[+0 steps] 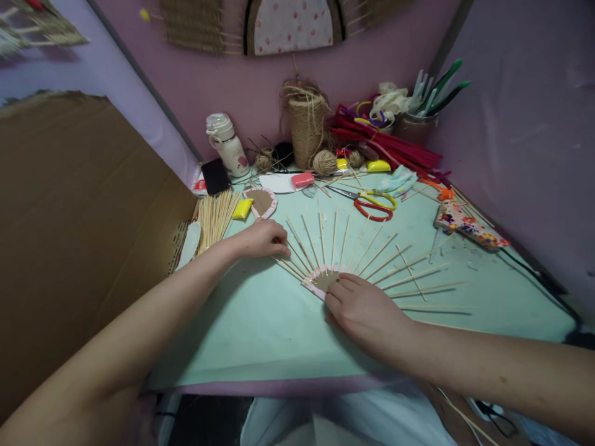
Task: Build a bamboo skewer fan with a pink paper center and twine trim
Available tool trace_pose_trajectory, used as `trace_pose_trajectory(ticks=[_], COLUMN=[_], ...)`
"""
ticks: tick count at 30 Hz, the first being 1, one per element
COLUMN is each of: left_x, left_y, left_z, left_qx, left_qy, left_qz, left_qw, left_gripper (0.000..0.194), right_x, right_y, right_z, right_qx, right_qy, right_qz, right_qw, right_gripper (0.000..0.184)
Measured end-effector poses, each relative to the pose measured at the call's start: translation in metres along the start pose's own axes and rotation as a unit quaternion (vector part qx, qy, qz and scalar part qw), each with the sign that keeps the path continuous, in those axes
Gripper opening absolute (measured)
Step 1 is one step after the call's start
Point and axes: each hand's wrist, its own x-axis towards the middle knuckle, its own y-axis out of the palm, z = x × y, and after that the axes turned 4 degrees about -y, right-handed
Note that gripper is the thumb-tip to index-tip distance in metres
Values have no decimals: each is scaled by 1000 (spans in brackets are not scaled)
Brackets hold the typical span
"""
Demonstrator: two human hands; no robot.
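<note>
Left hand point(266, 239): thumb and fingers pinched together on the outer end of a stick at the left side of the fan. Right hand point(357, 305): bent over the half-round cardboard base point(326, 283), fingertips on its face—whether it grips the edge is hidden. The base lies mid-table, pink-and-white trim along its rim, thin sticks point(334, 243) radiating toward the far side and right; one loose stick point(411, 272) lies across those at right. Edges: cardboard panel point(93, 229) walls the left side, stick bundle point(214, 217) against it; scissors point(372, 205) sit just beyond the far stick tips, glue gun point(471, 226) near the right edge. Twine spool point(305, 130) and bottle point(227, 145) stand along the far wall. Widest room on the table point(232, 347)—near left, between base and near edge. Writing: printed marks point(180, 238) low on the panel, too small to read; bottle carries a reddish picture.
</note>
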Motion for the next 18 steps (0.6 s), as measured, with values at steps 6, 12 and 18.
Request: trace_pose_trajectory(ticks=[6, 12, 18], left_x=[4, 3, 0], left_y=[0, -4, -4], left_z=[-8, -17, -19], left_qx=[19, 32, 37], left_qy=[-77, -108, -108], left_qz=[18, 27, 22], left_qw=[997, 993, 993], left_gripper=[35, 33, 34], right_x=[1, 2, 3], right_y=[3, 3, 1], right_z=[0, 1, 0], right_qx=[-18, -21, -24], right_qy=[-3, -4, -10], right_qz=[-7, -26, -13], right_qw=[1000, 999, 1000], right_gripper=[9, 8, 13])
